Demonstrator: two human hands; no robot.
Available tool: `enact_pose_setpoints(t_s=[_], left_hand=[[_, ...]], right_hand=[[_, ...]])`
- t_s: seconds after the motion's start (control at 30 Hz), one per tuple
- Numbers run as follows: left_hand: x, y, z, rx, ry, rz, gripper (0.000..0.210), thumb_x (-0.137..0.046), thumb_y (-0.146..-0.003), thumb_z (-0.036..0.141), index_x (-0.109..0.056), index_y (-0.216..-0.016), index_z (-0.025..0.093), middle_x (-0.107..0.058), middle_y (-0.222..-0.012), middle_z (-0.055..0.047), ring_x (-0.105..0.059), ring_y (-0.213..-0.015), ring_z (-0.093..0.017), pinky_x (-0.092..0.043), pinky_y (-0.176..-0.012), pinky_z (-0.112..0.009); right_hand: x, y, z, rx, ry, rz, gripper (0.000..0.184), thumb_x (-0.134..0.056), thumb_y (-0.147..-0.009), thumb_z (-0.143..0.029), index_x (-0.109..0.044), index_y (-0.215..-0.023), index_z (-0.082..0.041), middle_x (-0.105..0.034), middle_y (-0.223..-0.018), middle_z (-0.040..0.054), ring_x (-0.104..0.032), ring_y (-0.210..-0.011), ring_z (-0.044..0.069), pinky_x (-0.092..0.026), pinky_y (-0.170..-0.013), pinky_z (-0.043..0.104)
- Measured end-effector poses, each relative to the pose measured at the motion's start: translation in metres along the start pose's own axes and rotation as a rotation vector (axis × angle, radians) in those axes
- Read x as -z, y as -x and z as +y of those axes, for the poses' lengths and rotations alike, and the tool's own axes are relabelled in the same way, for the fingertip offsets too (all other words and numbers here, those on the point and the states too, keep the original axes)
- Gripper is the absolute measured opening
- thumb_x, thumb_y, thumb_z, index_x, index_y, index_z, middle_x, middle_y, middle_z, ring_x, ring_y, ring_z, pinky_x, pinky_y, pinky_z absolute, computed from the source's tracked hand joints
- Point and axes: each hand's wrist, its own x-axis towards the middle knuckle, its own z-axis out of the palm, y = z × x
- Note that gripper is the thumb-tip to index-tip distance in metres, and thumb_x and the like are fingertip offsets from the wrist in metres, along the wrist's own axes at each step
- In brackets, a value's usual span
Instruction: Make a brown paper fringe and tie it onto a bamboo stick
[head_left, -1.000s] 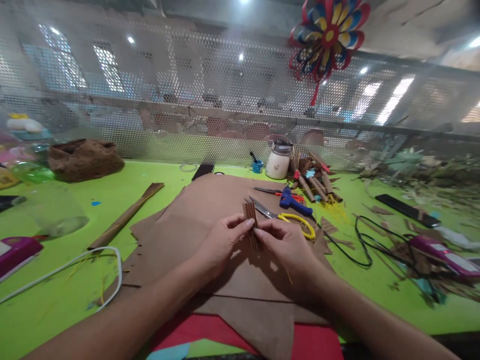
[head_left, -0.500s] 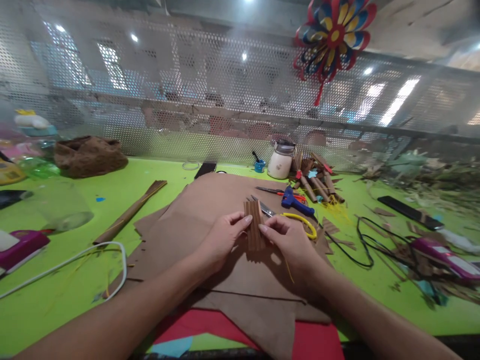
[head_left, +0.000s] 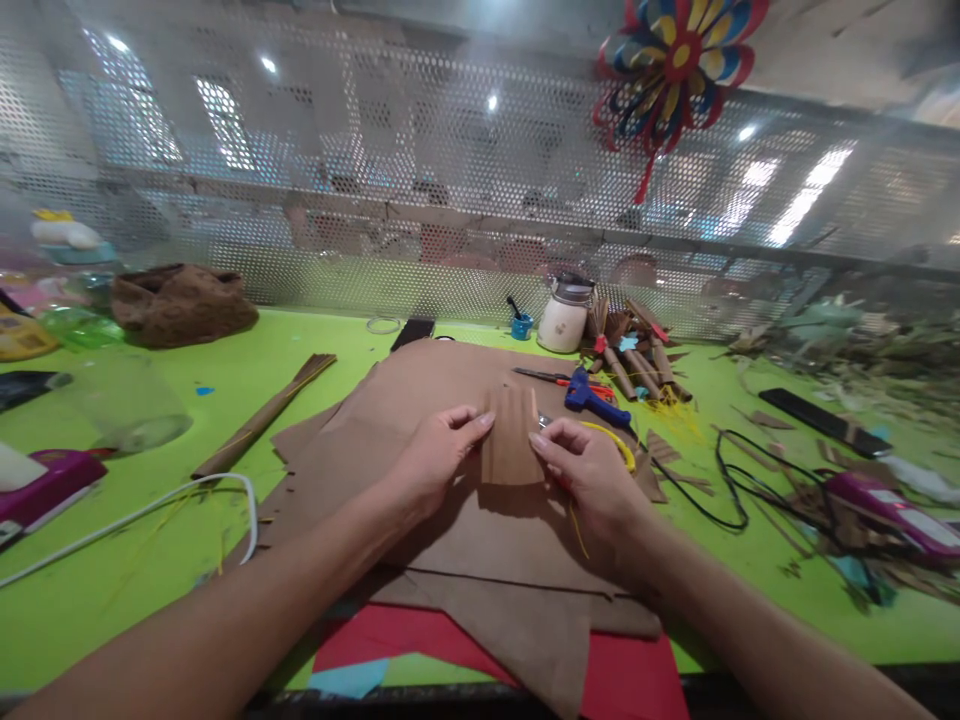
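A small piece of pleated brown paper (head_left: 512, 440) is stretched between my hands, its fold lines running up and down. My left hand (head_left: 446, 445) pinches its left edge between thumb and fingers. On the opposite edge, my right hand (head_left: 581, 465) grips it the same way; a thin yellow strand hangs below that hand. Under both hands lie large brown paper sheets (head_left: 375, 480). Yellow-handled scissors (head_left: 624, 450) rest just behind my right hand, which partly hides them. A blue glue gun (head_left: 592, 397) lies beyond them, beside a second pair of scissors (head_left: 544, 376) with orange handles.
A rolled brown paper bundle (head_left: 262, 415) and a white cable (head_left: 251, 500) lie left. At the back stand a white jar (head_left: 564, 318), a small blue pot (head_left: 520, 325) and several paper bundles (head_left: 637, 365). A black cord (head_left: 724, 490) and phone (head_left: 821, 422) are right; red paper (head_left: 405, 635) lies in front.
My hands have moved apart slightly, and the pleated paper has spread from a narrow folded strip into a wider, flatter piece. Both hands keep their grip. The view has shifted a little.
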Motion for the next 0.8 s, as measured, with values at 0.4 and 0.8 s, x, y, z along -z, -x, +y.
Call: enact_pose_setpoints(t_s=[0.4, 0.8], left_hand=[[0.006, -0.004, 0.002, -0.023, 0.003, -0.042, 0.02, -0.073, -0.068, 0.03, -0.065, -0.075, 0.012, -0.067, -0.076, -0.005, -0.06, -0.069, -0.013, -0.046, -0.069, -0.025], [-0.001, 0.001, -0.008, 0.006, 0.013, -0.047, 0.015, -0.07, -0.071, 0.024, -0.062, -0.073, 0.011, -0.063, -0.071, -0.005, -0.056, -0.062, -0.01, -0.039, -0.057, -0.02]], right_hand=[[-0.004, 0.0, 0.003, -0.021, -0.077, 0.048, 0.028, -0.07, -0.069, -0.041, -0.054, -0.065, -0.019, -0.043, -0.05, -0.0078, -0.038, -0.042, 0.007, -0.032, -0.044, 0.021], [-0.004, -0.004, 0.001, 0.027, -0.134, 0.108, 0.028, -0.071, -0.068, -0.041, -0.057, -0.067, -0.017, -0.051, -0.054, -0.0046, -0.044, -0.046, 0.008, -0.037, -0.047, 0.021]])
